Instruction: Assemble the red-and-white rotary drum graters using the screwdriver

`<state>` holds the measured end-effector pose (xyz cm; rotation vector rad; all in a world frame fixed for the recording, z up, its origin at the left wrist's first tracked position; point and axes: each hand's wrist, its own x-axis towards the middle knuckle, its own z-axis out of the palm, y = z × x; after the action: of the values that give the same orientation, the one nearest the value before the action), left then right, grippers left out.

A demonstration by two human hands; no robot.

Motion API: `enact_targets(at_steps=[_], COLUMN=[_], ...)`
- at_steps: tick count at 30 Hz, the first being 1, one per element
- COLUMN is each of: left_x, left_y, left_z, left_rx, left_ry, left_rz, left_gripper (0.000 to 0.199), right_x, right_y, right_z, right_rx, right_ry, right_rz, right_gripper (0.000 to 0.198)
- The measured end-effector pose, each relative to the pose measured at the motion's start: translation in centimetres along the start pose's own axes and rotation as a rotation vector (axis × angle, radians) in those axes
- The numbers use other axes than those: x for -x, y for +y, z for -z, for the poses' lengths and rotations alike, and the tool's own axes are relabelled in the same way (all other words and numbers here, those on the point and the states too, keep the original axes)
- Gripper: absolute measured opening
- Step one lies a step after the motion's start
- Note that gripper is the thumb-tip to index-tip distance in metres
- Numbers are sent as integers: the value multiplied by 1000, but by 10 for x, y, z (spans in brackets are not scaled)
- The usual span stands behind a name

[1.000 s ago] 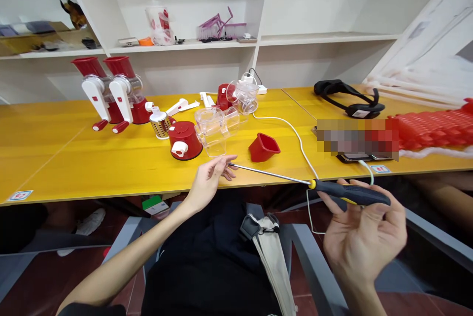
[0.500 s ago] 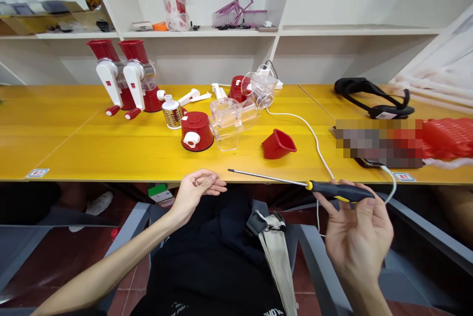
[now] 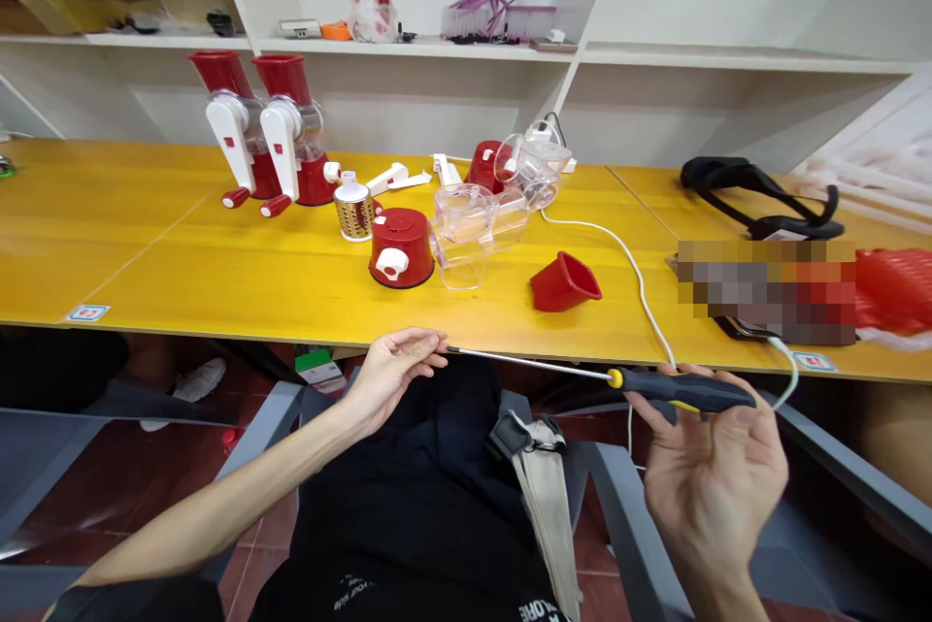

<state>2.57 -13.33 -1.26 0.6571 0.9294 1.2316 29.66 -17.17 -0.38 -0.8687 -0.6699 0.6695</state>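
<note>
A screwdriver (image 3: 539, 365) with a dark handle and yellow collar lies level in front of me, just off the table's near edge. My right hand (image 3: 717, 467) holds it by the handle, palm up. At its dark tip, my left hand (image 3: 400, 370) pinches with thumb and fingers. Beyond the hands stand a red base (image 3: 402, 248) with a white knob and, beside it, a clear plastic housing (image 3: 473, 229). A red hopper (image 3: 564, 282) lies on its side to the right. Left of the base is a metal grating drum (image 3: 354, 210).
Two assembled rotary graters (image 3: 291, 137) stand at the back left of the yellow table (image 3: 131, 273). Another red base (image 3: 486, 166) and white crank handles (image 3: 397, 178) lie behind. A white cable (image 3: 633, 263) crosses the right side, near a black headset strap (image 3: 757, 200).
The screwdriver's tip has come to my left hand, whose fingers now close on it. My right hand has shifted slightly right and down; the whole view has tilted a little.
</note>
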Motion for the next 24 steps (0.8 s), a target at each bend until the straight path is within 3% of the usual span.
enact_targets(at_steps=[10, 24], left_x=[4, 5], left_y=[-1, -3], left_z=[-1, -3], left_rx=[-29, -104], left_ry=[-48, 3], left_rz=[22, 19], left_gripper=[41, 47], right_x=[-1, 1], right_y=[2, 3], right_z=[1, -1], right_rx=[-8, 16], right_ry=[-35, -83], right_rz=[20, 46], right_gripper=[29, 29])
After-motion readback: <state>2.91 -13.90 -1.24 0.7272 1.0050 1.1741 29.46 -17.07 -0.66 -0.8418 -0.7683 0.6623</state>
